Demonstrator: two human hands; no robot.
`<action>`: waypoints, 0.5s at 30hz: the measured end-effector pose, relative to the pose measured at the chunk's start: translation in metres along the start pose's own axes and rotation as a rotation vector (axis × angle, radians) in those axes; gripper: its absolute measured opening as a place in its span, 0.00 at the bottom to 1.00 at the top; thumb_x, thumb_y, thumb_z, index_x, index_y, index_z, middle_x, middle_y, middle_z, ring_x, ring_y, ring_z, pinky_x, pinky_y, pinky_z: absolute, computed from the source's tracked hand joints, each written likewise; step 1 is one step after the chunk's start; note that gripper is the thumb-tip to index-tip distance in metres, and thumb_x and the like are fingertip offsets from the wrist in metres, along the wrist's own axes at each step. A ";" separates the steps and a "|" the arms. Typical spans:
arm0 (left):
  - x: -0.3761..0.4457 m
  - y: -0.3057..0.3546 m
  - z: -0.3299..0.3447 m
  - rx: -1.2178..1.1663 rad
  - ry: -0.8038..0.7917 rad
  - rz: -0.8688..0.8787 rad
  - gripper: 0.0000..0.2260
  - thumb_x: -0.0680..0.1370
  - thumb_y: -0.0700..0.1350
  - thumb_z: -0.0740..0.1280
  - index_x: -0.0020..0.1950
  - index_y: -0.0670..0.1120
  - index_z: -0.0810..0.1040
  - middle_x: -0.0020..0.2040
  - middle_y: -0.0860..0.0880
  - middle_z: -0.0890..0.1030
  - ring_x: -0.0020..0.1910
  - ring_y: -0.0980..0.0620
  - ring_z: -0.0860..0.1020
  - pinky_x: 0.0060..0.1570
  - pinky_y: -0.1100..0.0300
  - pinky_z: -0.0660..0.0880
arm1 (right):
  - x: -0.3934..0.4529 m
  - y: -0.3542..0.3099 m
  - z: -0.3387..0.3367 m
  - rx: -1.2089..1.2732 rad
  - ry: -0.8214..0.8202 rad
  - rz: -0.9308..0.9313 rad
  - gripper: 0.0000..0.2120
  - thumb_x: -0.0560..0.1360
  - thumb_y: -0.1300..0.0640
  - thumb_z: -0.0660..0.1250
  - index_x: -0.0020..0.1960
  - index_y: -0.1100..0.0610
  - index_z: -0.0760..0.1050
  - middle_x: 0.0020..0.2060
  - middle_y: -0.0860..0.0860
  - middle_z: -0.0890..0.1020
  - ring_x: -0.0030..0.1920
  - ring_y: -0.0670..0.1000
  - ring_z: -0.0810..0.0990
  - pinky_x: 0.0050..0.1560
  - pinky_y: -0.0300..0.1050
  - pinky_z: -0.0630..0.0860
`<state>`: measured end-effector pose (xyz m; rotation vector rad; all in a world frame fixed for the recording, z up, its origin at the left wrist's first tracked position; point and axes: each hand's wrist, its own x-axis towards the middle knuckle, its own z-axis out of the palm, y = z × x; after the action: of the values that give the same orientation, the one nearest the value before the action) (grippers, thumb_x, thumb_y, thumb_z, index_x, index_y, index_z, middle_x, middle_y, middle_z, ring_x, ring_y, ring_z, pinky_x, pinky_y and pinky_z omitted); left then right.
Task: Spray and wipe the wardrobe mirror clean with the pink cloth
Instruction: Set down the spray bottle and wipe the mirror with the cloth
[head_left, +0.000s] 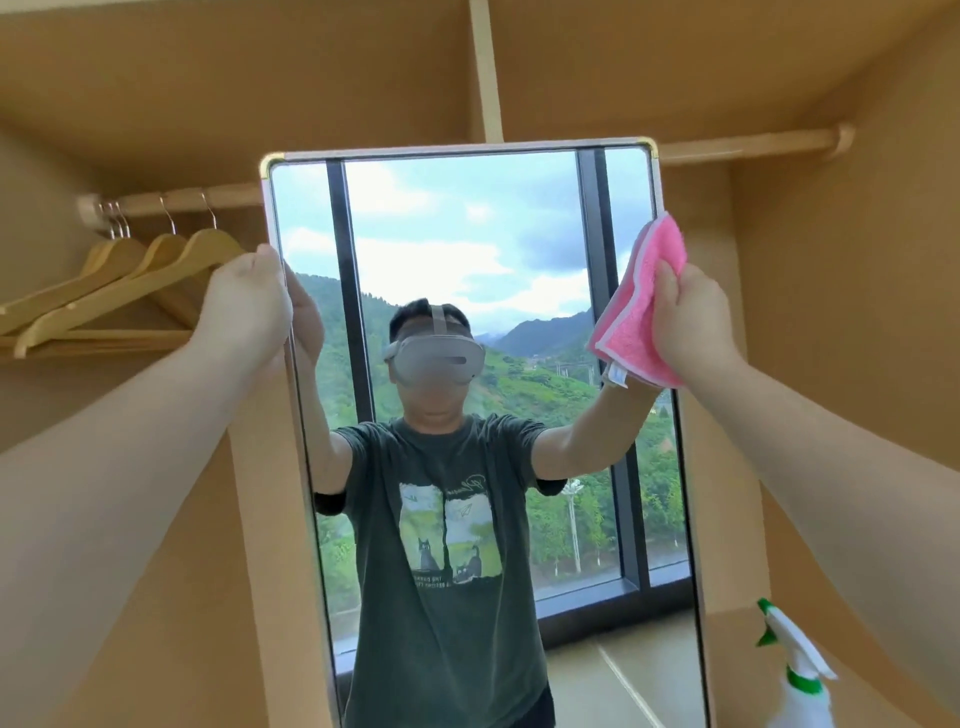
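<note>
A tall framed mirror (467, 218) with gold corner caps stands inside the wooden wardrobe, filling the middle of the view. My left hand (244, 306) grips the mirror's left edge about a third of the way down. My right hand (691, 322) holds a folded pink cloth (644, 306) against the mirror's right edge, near the top. The cloth has a white trim and a small tag at its lower corner. A white spray bottle (795, 675) with green trigger parts stands at the lower right, beside the mirror and untouched.
Several wooden hangers (130, 275) hang from a rail (171, 200) at the upper left, just behind my left hand. A second rail (753, 145) runs at the upper right. A vertical wardrobe divider (485, 67) rises above the mirror. The mirror reflects a person and a window.
</note>
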<state>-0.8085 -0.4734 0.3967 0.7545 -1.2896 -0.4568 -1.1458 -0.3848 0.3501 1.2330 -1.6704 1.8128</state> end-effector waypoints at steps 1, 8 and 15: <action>0.001 -0.009 0.004 -0.038 0.010 -0.023 0.15 0.81 0.53 0.53 0.49 0.47 0.76 0.38 0.53 0.73 0.40 0.57 0.74 0.48 0.62 0.72 | -0.005 0.004 0.001 0.000 -0.007 0.003 0.18 0.83 0.49 0.47 0.43 0.57 0.68 0.33 0.49 0.71 0.33 0.49 0.71 0.37 0.45 0.67; -0.036 -0.053 -0.004 0.104 -0.045 0.050 0.14 0.83 0.50 0.51 0.46 0.47 0.73 0.38 0.55 0.71 0.44 0.53 0.75 0.44 0.65 0.67 | -0.032 0.020 0.003 0.022 -0.019 0.023 0.17 0.83 0.50 0.48 0.46 0.59 0.69 0.33 0.49 0.71 0.34 0.51 0.72 0.34 0.45 0.66; -0.066 -0.077 -0.020 0.440 -0.115 0.300 0.15 0.84 0.44 0.50 0.41 0.40 0.68 0.36 0.45 0.71 0.40 0.46 0.70 0.39 0.57 0.60 | -0.066 0.034 0.002 0.008 -0.020 0.090 0.17 0.83 0.49 0.47 0.49 0.59 0.69 0.34 0.49 0.72 0.33 0.46 0.72 0.31 0.42 0.66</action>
<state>-0.7967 -0.4760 0.2943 0.8875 -1.6067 0.0314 -1.1351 -0.3763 0.2770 1.2012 -1.7569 1.8672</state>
